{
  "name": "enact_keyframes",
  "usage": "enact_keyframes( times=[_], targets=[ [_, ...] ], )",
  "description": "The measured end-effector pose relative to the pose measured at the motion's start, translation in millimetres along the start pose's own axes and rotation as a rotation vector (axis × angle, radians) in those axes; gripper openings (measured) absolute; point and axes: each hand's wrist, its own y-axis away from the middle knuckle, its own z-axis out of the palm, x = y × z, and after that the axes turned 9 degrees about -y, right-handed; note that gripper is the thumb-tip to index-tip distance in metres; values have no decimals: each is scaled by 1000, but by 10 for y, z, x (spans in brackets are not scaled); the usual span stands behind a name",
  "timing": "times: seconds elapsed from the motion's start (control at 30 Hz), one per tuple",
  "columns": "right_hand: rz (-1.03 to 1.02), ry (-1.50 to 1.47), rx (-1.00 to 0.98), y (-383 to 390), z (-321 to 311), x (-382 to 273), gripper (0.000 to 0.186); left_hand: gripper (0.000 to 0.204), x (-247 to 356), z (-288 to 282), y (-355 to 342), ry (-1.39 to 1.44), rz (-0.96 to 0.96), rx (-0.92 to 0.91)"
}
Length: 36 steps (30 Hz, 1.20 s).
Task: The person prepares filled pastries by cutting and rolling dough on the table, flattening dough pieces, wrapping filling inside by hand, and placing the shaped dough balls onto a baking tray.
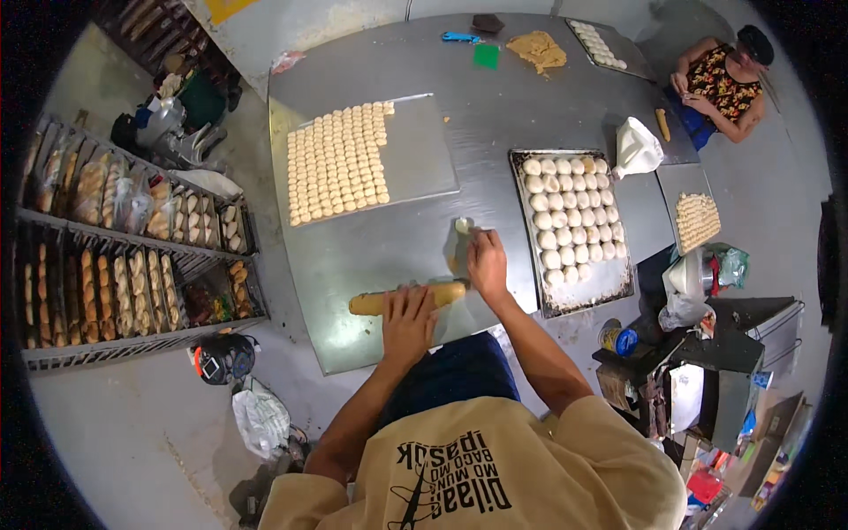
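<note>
1. Fingers of the left hand [409,316] lie slightly spread and flattened over the dough log, pressing rather than gripping; those of the right hand [487,261] curl inward beside its right end (whether they hold a cutter, I cannot tell).
2. Grey metal surface [481,132], the largest thing at hand, carries the work; at its far side a flat brown dough mass [537,51] looks unshaped, so perhaps more portions remain to be made.
3. Left tray [420,155] is well along: small dough pieces [336,168] stand in close rows, with a bare strip down its right side.
4. Right tray [609,284] bears rounded dough balls [570,216] in rows, nearly full, with room at its near right corner.
5. Dough log [448,293] rests on the surface near its front edge, largely whole, so most of its dividing is probably left.
6. One small pale piece [462,226] sits apart, just beyond the right hand.
</note>
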Motion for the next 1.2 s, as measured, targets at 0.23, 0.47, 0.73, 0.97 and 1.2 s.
enact_keyframes(
  times=[0.23,0.47,0.73,0.97,1.2],
  targets=[
    [-147,32,-188,-670,116,871,22,29,143,64,-834,318,-331,187],
    [379,-646,-558,-715,-222,434,30,40,365,66,-1474,1223,-881,-29],
    [-219,-142,-698,-536,-401,480,40,33,176,23,-1204,1286,-1007,-128],
    [-396,14,-852,-343,-143,709,25,31,-4,-163,-745,1590,-1044,-173],
    [105,-248,-653,294,-335,186,32,37,-208,-43,-308,1824,-872,-168]
  ],
)
